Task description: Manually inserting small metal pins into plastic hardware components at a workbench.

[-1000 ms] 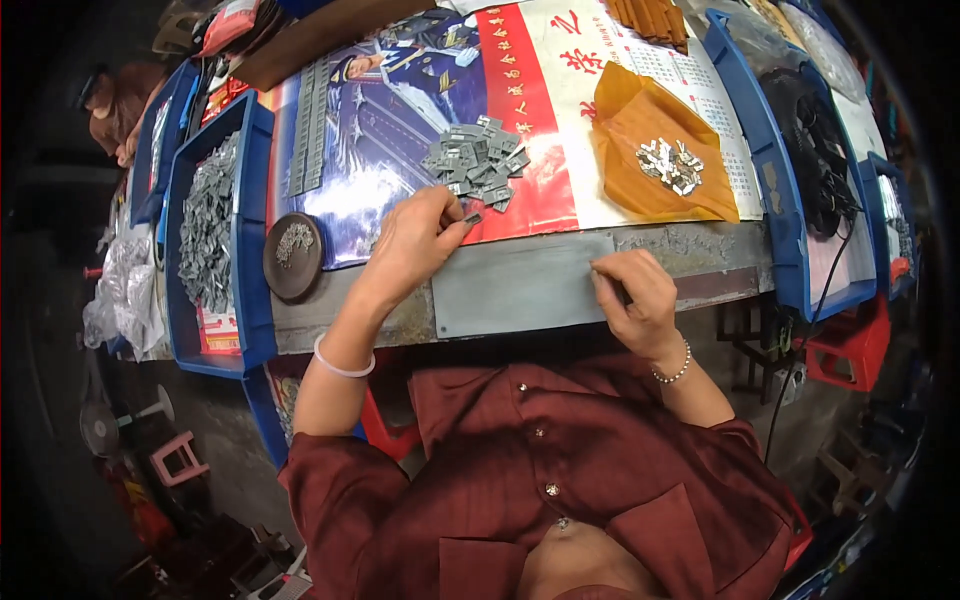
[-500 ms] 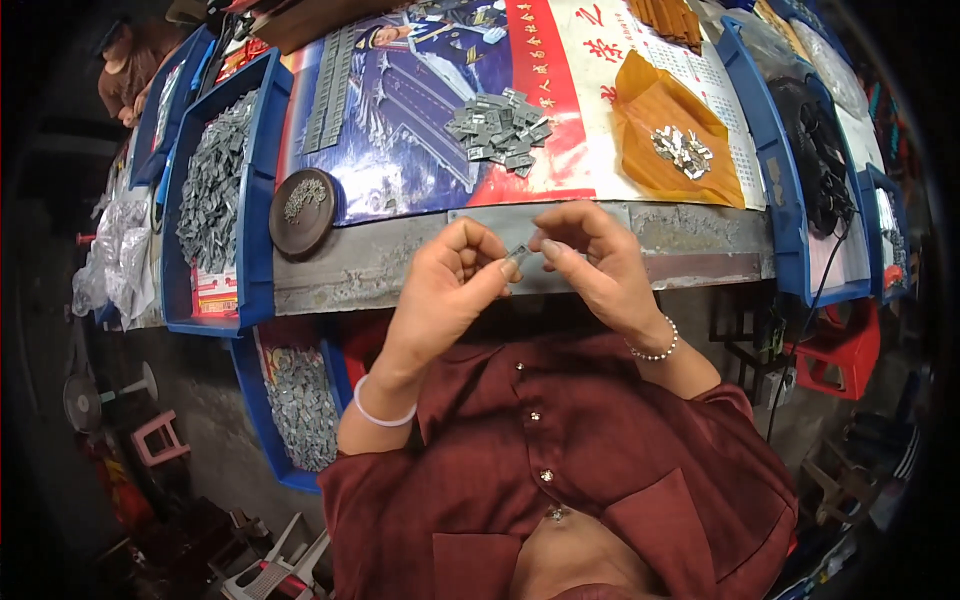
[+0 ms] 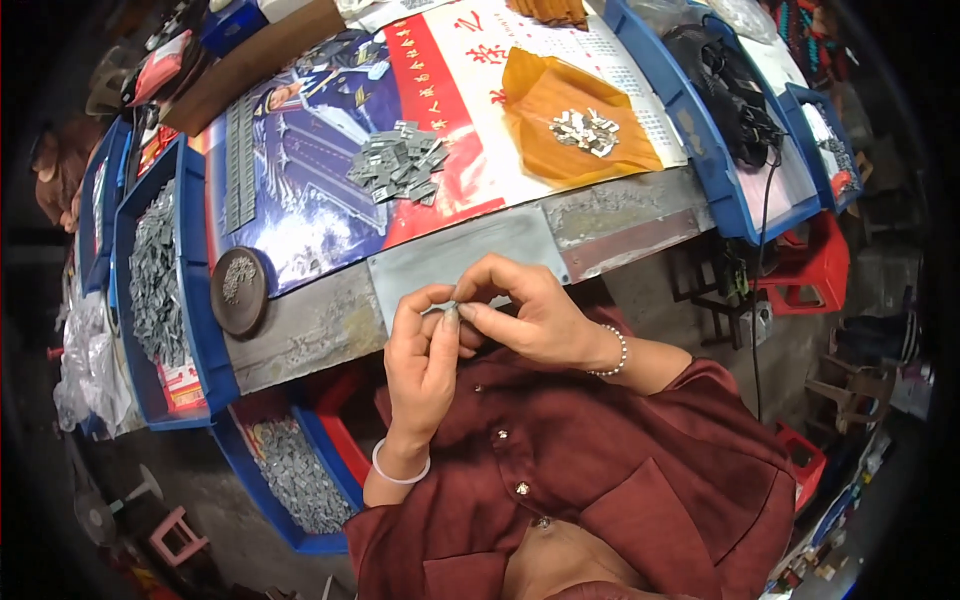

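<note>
My left hand pinches a small flat grey metal piece between thumb and fingers, over the table's front edge. My right hand meets it there, thumb and forefinger closed at the same piece; whether a tinier part is also between these fingertips is hidden. Beyond the hands lies a loose pile of similar grey metal pieces on a glossy poster. To its right, small shiny silver parts sit on orange paper. A round dark dish at the left holds tiny silvery bits.
A blue bin full of grey pieces stands at the left, with another blue bin of them lower down. On the right, a blue tray holds a black item with a cord. A red stool is below it.
The view has turned, so the table now slants up to the right. My hands have come closer together, and my right fingertips now touch the piece in my left hand.
</note>
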